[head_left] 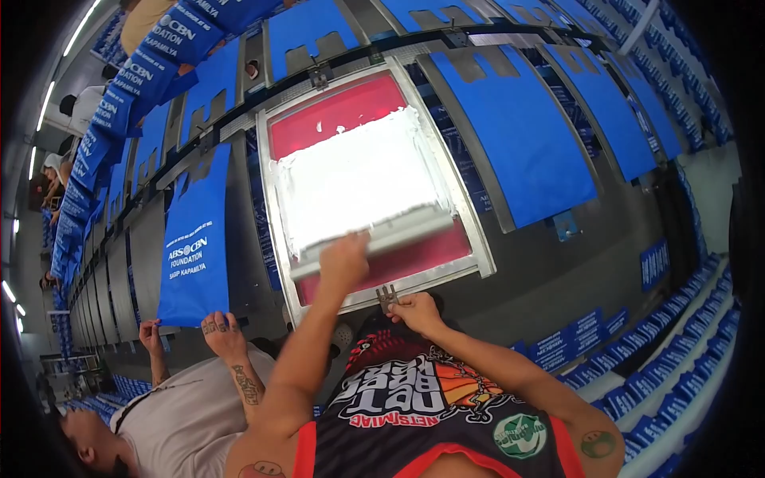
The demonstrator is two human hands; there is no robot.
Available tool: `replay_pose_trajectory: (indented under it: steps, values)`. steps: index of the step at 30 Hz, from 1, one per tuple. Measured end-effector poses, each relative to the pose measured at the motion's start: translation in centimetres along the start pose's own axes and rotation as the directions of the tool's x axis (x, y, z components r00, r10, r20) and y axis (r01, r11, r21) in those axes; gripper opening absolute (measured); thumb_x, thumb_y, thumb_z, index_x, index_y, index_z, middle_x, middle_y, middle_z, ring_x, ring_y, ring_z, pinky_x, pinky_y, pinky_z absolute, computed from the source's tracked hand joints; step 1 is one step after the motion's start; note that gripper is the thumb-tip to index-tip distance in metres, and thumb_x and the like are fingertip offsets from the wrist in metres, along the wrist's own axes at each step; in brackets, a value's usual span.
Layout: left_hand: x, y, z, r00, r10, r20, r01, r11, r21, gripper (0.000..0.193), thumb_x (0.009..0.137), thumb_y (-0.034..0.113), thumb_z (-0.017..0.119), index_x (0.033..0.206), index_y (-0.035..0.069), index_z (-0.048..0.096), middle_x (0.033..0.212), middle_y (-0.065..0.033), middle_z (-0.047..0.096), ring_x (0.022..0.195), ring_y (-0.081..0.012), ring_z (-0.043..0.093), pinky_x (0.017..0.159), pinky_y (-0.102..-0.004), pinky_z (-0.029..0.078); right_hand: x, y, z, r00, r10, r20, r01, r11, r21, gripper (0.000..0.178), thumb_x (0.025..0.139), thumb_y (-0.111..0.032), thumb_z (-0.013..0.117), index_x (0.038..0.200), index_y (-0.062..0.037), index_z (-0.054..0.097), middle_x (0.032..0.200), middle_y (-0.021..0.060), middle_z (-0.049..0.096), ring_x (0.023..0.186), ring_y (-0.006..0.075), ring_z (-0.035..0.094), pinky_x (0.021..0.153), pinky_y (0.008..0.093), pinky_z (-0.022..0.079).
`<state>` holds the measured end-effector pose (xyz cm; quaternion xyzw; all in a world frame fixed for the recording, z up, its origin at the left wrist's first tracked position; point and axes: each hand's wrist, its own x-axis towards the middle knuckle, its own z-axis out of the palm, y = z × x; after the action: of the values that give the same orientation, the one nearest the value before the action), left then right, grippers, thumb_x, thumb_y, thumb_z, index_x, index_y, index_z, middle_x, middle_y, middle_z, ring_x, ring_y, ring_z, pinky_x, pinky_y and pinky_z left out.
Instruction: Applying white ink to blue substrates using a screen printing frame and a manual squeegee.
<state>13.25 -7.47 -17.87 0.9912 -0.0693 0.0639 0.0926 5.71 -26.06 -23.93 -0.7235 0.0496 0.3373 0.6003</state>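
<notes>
My left hand (344, 259) is closed on the long pale squeegee (414, 229), which lies across a screen printing frame (470, 211). Thick white ink (355, 171) covers the middle of its mesh, and red mesh (335, 111) shows above and below the ink. At the frame's near edge, the fingers of my right hand (416, 312) are closed on a small metal bracket (387, 299). Whatever lies under the frame is hidden.
On the left, a co-worker's hands (223, 334) hold the lower edge of a printed blue bag (194, 247). Plain blue bag pieces (518, 135) lie on dark boards to the right. Racks of blue bags (685, 334) stand at the lower right.
</notes>
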Motion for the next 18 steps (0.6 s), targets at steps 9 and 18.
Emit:
replay_pose_trajectory:
  steps: [9,18]
  values:
    - [11.4,-5.5,-6.6,0.980,-0.121,0.158,0.119,0.993,0.021,0.026,0.075,0.016,0.064,0.101,0.017,0.067,0.096,-0.0151,0.067,0.091,-0.0360,0.064,0.079,-0.0461,0.052,-0.6,0.7,0.4,0.999,-0.021,0.049,0.019,0.999,0.036,0.019,0.087,-0.013,0.065,0.088,0.0046,0.070,0.077,0.0081,0.071,0.063,0.0092,0.065,0.060,0.0229,0.050]
    - [8.7,-6.1,4.4,0.978,-0.004,-0.210,-0.018,0.994,-0.106,0.025,0.073,0.006,0.058,0.098,0.008,0.061,0.082,-0.0131,0.063,0.078,-0.0340,0.064,0.065,-0.0464,0.051,-0.6,-1.1,-0.9,0.990,0.085,0.117,-0.071,0.990,-0.118,0.023,0.088,-0.016,0.064,0.092,0.0054,0.069,0.079,0.0100,0.071,0.064,0.0107,0.065,0.061,0.0236,0.052]
